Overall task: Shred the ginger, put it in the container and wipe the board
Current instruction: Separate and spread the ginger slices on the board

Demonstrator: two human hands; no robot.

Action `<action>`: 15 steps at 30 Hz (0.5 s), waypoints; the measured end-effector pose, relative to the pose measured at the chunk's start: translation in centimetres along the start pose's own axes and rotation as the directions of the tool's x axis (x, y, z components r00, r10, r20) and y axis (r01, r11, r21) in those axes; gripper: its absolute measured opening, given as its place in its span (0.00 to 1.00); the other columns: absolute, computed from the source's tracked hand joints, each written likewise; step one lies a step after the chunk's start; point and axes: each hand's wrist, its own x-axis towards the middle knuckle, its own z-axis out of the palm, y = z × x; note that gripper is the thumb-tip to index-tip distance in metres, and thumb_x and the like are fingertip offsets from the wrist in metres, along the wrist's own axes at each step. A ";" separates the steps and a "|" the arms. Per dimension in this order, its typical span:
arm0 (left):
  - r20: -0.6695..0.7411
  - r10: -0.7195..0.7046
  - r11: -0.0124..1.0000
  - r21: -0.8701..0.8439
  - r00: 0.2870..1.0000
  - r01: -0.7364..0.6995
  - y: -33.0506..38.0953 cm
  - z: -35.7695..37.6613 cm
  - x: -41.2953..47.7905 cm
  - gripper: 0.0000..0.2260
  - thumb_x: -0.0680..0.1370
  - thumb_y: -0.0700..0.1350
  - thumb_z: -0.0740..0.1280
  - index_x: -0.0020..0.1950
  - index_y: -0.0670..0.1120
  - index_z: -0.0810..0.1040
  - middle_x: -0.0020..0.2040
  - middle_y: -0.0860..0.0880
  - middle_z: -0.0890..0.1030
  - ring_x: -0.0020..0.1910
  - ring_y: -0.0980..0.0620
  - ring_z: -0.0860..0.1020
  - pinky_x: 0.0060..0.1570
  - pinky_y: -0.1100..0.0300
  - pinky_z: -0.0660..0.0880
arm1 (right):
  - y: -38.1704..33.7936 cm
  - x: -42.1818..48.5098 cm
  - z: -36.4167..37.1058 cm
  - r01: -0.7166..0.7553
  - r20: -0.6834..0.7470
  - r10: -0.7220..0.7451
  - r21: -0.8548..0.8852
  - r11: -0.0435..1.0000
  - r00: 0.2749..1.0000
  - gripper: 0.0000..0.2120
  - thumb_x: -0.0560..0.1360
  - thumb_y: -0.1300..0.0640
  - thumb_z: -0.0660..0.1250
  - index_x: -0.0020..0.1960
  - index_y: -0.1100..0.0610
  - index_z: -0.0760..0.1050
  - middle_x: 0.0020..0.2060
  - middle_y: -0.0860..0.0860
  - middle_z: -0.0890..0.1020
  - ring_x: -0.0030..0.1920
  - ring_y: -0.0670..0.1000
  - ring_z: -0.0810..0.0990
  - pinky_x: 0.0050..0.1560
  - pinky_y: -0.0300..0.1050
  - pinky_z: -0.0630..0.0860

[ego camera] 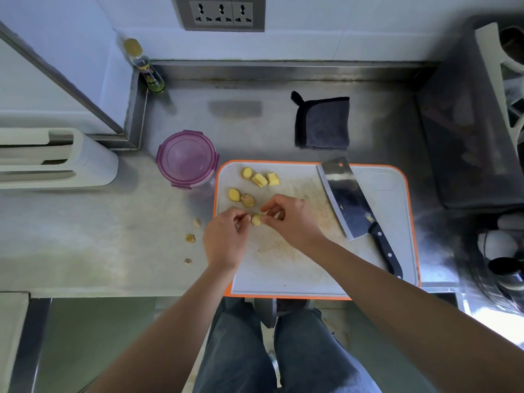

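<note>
Worktop (113,222): brushed metal with a dull sheen, smudged. Cutting board (283,268) under both hands: matt white plastic with an orange rim, surface scuffed and stained. Cleaver (348,199) right of the right hand (292,219): polished, mirror-glossy metal blade and a smooth black riveted handle. Cloth (323,123) beyond the right hand: matt grey napped fabric. Container (185,158) beyond the left hand (224,239): glossy, translucent purple plastic lid. Ginger piece (256,219) at both hands' fingertips: rough, matt skin.
</note>
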 end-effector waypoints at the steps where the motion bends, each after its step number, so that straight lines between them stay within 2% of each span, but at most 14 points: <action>1: 0.006 -0.006 1.000 -0.008 1.000 0.006 -0.1 0.0 0.0 0.06 0.78 0.47 0.67 0.50 0.49 0.83 0.43 0.53 0.84 0.42 0.55 0.80 0.38 0.61 0.73 | -0.3 0.3 0.3 0.001 -0.003 -0.001 -0.022 1.000 1.000 0.05 0.71 0.55 0.73 0.47 0.51 0.79 0.38 0.43 0.81 0.36 0.41 0.75 0.38 0.37 0.74; 5: 0.029 -0.029 0.999 -0.025 0.999 0.029 -0.1 -0.1 0.0 0.06 0.78 0.47 0.67 0.50 0.48 0.83 0.44 0.54 0.84 0.40 0.57 0.77 0.38 0.65 0.70 | -0.7 1.0 1.3 -0.005 0.016 0.008 -0.174 0.985 1.000 0.08 0.73 0.55 0.71 0.51 0.53 0.78 0.43 0.47 0.82 0.42 0.46 0.78 0.34 0.34 0.71; 8: 0.049 -0.026 0.999 -0.018 0.998 0.027 -0.1 0.0 0.0 0.05 0.77 0.47 0.69 0.50 0.50 0.83 0.44 0.55 0.83 0.40 0.57 0.78 0.38 0.64 0.72 | -0.6 0.8 1.8 0.057 0.020 -0.053 -0.275 0.960 0.998 0.09 0.75 0.53 0.68 0.54 0.52 0.79 0.45 0.48 0.81 0.44 0.50 0.79 0.40 0.45 0.77; 11: 0.058 -0.021 1.000 -0.016 0.998 0.022 -0.2 -0.1 0.1 0.05 0.77 0.47 0.69 0.50 0.50 0.83 0.43 0.55 0.83 0.39 0.57 0.78 0.36 0.67 0.70 | -0.5 0.5 2.2 0.133 0.030 -0.132 -0.401 0.906 0.991 0.07 0.77 0.52 0.65 0.52 0.52 0.80 0.45 0.47 0.76 0.41 0.52 0.77 0.34 0.44 0.72; 15: 0.095 0.004 1.000 -0.018 0.995 -0.002 -0.1 -0.3 0.2 0.05 0.77 0.47 0.68 0.50 0.50 0.83 0.44 0.56 0.83 0.39 0.58 0.78 0.35 0.68 0.69 | -0.5 0.9 2.1 0.159 0.072 -0.142 -0.377 0.913 0.987 0.06 0.76 0.54 0.67 0.50 0.56 0.78 0.48 0.51 0.75 0.44 0.54 0.78 0.41 0.53 0.78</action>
